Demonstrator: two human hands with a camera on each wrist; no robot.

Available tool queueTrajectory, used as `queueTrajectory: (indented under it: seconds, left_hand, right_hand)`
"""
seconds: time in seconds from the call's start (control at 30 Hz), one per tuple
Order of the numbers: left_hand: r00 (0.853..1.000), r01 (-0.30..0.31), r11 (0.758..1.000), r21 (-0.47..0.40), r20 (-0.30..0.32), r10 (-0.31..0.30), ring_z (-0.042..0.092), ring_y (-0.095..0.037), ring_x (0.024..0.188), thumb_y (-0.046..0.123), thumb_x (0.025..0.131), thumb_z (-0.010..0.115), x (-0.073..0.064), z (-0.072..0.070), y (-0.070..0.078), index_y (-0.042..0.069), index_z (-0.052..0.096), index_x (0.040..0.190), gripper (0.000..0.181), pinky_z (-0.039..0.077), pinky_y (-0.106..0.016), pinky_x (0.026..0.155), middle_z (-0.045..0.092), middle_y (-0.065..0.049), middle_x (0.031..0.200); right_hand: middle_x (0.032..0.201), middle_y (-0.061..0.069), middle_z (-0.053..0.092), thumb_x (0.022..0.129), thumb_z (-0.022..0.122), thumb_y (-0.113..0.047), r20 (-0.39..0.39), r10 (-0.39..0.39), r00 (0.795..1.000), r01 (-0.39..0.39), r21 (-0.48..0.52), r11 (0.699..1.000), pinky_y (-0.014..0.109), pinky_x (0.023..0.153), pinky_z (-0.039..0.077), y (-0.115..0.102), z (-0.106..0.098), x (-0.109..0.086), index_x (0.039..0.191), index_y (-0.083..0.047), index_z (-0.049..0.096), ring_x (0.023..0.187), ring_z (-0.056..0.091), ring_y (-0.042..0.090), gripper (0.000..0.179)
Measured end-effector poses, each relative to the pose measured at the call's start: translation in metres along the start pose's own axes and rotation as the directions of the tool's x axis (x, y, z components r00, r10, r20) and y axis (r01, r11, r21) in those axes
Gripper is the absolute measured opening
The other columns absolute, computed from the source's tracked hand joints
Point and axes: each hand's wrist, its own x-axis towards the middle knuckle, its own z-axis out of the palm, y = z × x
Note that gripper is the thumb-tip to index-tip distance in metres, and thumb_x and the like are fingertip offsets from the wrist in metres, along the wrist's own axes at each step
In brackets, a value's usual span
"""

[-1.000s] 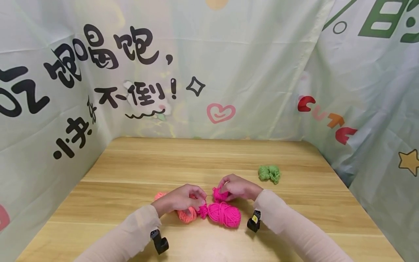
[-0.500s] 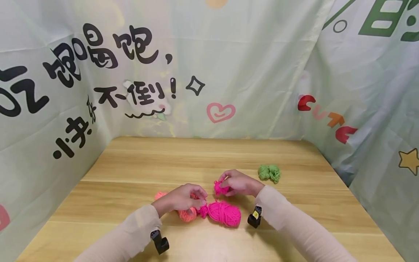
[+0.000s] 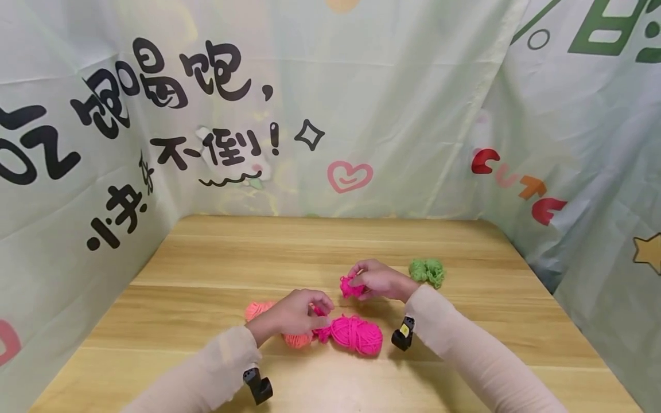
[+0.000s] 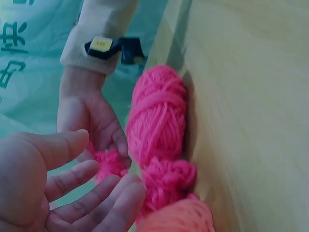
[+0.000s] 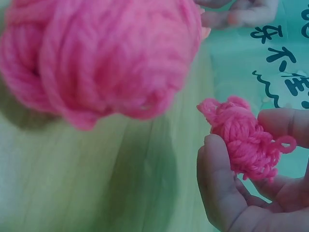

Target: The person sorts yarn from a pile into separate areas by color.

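Observation:
My right hand (image 3: 379, 280) pinches a small bundle of bright pink yarn (image 5: 244, 137) between thumb and fingers, with a little loop sticking out of it. Below it on the table lies a larger pink skein (image 3: 357, 335), wrapped around its middle. A second small pink clump (image 4: 169, 179) sits at the skein's left end. Over that clump hovers my left hand (image 3: 299, 314), its fingers spread and loosely bent with nothing between them in the left wrist view. Coral-orange yarn (image 3: 258, 310) lies under and behind the left hand, which partly hides it.
Two small green yarn bundles (image 3: 427, 272) lie side by side beyond my right wrist. The wooden table (image 3: 232, 252) reaches back to a printed cloth (image 3: 403, 115) that hangs along its rear and sides. Black camera mounts (image 3: 404, 334) hang below both wrists.
My right hand has moved away toward the back of the table with the small pink bundle, off the large skein. The left hand's fingers have spread apart from the pink yarn they pinched.

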Motion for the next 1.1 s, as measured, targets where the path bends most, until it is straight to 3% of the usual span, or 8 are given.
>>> queueTrajectory:
  seconds: [0.17, 0.37, 0.43, 0.57, 0.7, 0.8, 0.97, 1.1]
  left_hand:
    - [0.998, -0.055, 0.994, 0.099, -0.006, 0.056, 0.063, -0.006, 0.079, 0.018, 0.09, 0.071, -0.002, 0.006, 0.009, 0.005, 0.065, 0.113, 0.028, 0.052, -0.025, 0.071, 0.066, -0.005, 0.106]
    - [0.993, -0.119, 0.975, 0.19, 0.018, 0.117, 0.065, -0.004, 0.069, 0.015, 0.089, 0.071, -0.001, 0.011, 0.018, 0.005, 0.065, 0.113, 0.027, 0.051, -0.019, 0.065, 0.069, 0.0, 0.089]
    - [0.99, -0.143, 0.954, 0.262, 0.018, 0.143, 0.064, -0.002, 0.073, 0.017, 0.089, 0.072, 0.0, 0.013, 0.02, 0.006, 0.066, 0.113, 0.028, 0.05, -0.019, 0.067, 0.069, 0.002, 0.093]
    - [0.979, -0.193, 0.891, 0.41, 0.021, 0.202, 0.062, -0.007, 0.088, 0.022, 0.089, 0.071, 0.002, 0.016, 0.024, 0.008, 0.066, 0.116, 0.031, 0.05, -0.021, 0.077, 0.067, -0.001, 0.107]
    - [0.974, -0.215, 0.846, 0.488, 0.04, 0.224, 0.059, -0.015, 0.106, 0.026, 0.09, 0.07, 0.004, 0.02, 0.027, 0.011, 0.064, 0.121, 0.035, 0.047, -0.028, 0.092, 0.065, -0.001, 0.115]
    - [0.974, -0.219, 0.837, 0.502, 0.058, 0.22, 0.055, -0.015, 0.116, 0.029, 0.089, 0.071, 0.005, 0.023, 0.03, 0.012, 0.062, 0.124, 0.039, 0.043, -0.03, 0.099, 0.062, 0.001, 0.121]
    - [0.972, -0.232, 0.829, 0.509, 0.084, 0.221, 0.053, -0.015, 0.118, 0.033, 0.086, 0.074, 0.01, 0.029, 0.032, 0.015, 0.061, 0.127, 0.047, 0.043, -0.03, 0.1, 0.058, 0.002, 0.127]
    - [0.967, -0.251, 0.802, 0.542, 0.11, 0.228, 0.053, -0.012, 0.118, 0.035, 0.084, 0.077, 0.013, 0.033, 0.033, 0.017, 0.061, 0.127, 0.049, 0.043, -0.027, 0.098, 0.058, 0.004, 0.126]
  right_hand:
    - [0.094, 0.015, 0.062, 0.091, 0.059, -0.004, -0.019, 0.019, 1.0, -0.019, 0.001, 1.0, 0.03, 0.067, 0.055, -0.002, -0.002, 0.002, 0.109, 0.004, 0.053, 0.076, 0.06, 0.02, 0.021]
    - [0.093, 0.013, 0.063, 0.091, 0.06, -0.006, -0.048, 0.016, 0.999, -0.018, -0.034, 0.999, 0.034, 0.069, 0.054, -0.004, -0.004, 0.005, 0.108, 0.002, 0.054, 0.075, 0.059, 0.019, 0.02]
    - [0.091, 0.011, 0.063, 0.091, 0.06, -0.007, -0.056, 0.011, 0.998, -0.014, -0.048, 0.999, 0.034, 0.069, 0.053, -0.004, -0.006, 0.006, 0.107, 0.002, 0.054, 0.074, 0.058, 0.018, 0.019]
    - [0.089, 0.01, 0.062, 0.091, 0.06, -0.006, -0.059, 0.005, 0.998, -0.008, -0.05, 0.999, 0.034, 0.066, 0.051, -0.006, -0.007, 0.009, 0.106, 0.002, 0.055, 0.072, 0.055, 0.017, 0.017]
    - [0.089, 0.01, 0.061, 0.092, 0.06, -0.006, -0.062, 0.001, 0.998, -0.004, -0.048, 0.999, 0.035, 0.068, 0.051, -0.004, -0.01, 0.013, 0.106, 0.002, 0.055, 0.074, 0.055, 0.018, 0.017]
    - [0.091, 0.011, 0.061, 0.092, 0.059, -0.006, -0.073, 0.002, 0.997, -0.005, -0.043, 0.999, 0.036, 0.07, 0.052, -0.003, -0.012, 0.016, 0.107, 0.003, 0.055, 0.075, 0.056, 0.018, 0.019]
    - [0.094, 0.012, 0.06, 0.092, 0.059, -0.006, -0.089, 0.005, 0.996, -0.008, -0.034, 0.999, 0.035, 0.072, 0.053, -0.002, -0.018, 0.018, 0.11, 0.005, 0.054, 0.076, 0.056, 0.018, 0.021]
    - [0.094, 0.011, 0.06, 0.093, 0.059, -0.005, -0.098, 0.006, 0.995, -0.009, -0.033, 0.999, 0.037, 0.076, 0.054, -0.003, -0.022, 0.02, 0.11, 0.005, 0.052, 0.078, 0.057, 0.017, 0.021]
